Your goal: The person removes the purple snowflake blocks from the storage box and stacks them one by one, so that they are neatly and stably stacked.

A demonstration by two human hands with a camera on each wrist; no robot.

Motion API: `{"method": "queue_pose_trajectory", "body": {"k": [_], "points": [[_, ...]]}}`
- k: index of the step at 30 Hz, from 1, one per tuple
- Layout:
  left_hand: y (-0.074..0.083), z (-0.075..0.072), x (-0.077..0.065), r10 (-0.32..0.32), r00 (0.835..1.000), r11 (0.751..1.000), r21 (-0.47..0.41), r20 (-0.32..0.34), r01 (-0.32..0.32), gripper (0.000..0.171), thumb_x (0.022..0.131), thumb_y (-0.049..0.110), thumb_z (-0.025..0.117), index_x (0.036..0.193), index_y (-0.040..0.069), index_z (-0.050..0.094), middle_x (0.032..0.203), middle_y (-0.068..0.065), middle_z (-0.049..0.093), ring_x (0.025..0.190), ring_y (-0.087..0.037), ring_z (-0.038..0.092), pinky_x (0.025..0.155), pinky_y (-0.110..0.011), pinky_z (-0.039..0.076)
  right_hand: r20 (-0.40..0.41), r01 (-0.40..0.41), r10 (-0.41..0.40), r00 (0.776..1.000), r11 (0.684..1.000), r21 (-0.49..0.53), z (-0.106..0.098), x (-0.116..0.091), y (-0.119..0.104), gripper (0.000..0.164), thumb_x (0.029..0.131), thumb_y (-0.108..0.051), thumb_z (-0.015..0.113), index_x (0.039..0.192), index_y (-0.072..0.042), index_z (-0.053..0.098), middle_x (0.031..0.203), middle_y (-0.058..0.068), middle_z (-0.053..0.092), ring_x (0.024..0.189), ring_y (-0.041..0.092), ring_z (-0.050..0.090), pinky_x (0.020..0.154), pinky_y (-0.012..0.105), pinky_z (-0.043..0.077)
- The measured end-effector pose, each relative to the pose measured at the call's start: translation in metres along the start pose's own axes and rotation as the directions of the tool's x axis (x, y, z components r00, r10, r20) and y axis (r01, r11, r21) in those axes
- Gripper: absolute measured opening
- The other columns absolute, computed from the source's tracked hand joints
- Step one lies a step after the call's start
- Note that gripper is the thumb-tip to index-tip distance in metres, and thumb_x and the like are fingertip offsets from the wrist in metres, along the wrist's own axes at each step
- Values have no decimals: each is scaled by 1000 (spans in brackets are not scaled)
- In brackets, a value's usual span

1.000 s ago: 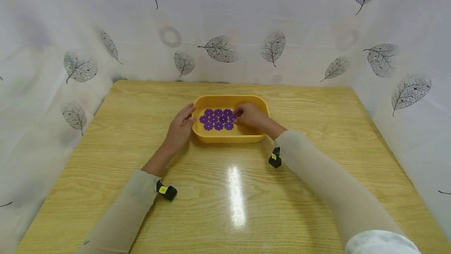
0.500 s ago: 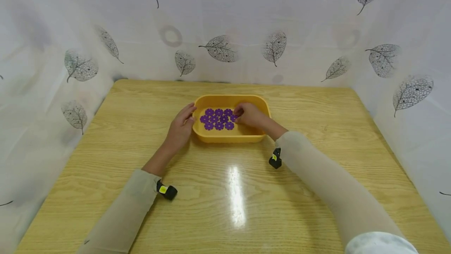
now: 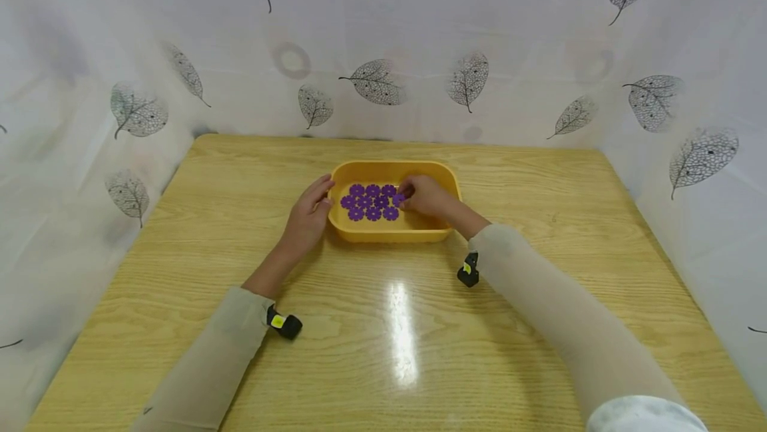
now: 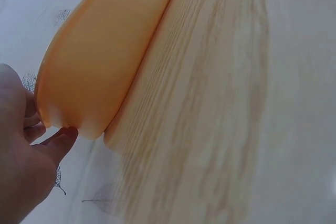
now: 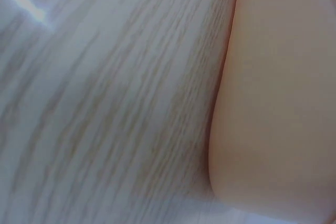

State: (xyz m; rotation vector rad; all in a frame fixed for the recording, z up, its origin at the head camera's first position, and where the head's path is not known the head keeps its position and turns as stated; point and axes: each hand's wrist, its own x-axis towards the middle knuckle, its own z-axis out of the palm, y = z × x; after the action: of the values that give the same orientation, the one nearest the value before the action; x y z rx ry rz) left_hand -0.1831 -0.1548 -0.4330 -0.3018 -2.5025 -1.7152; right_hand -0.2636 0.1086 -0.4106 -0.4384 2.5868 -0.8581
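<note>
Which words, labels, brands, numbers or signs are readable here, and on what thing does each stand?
No readable text.
Left sleeve: dark tick-like mark, too small to identify.
Yellow patches on the black wrist devices: any print too small to read.
Yellow tray, purple pieces: no lettering visible.

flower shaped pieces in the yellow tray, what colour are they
The flower-shaped pieces are purple; the head view shows them best.

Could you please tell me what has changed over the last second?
Very little: the purple piece pinched by the right hand seems to have shifted slightly rightward, away from its neighbours. The left hand stays against the left end of the yellow tray; tray and other purple pieces look unmoved.
</note>
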Motion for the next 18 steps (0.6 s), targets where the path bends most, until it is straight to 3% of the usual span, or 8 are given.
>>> {"method": "queue_pose_trajectory", "body": {"k": [18], "points": [[-5,-1,1,-18,1000,1000,-26,16,19,43,107,13,43,149,2,47,163,-8,33,153,-24,27,125,-40,28,13,43,-44,999,998,40,0,0,4,40,91,-3,71,129,3,60,123,22,64,116,33,60,102,43,52]]}}
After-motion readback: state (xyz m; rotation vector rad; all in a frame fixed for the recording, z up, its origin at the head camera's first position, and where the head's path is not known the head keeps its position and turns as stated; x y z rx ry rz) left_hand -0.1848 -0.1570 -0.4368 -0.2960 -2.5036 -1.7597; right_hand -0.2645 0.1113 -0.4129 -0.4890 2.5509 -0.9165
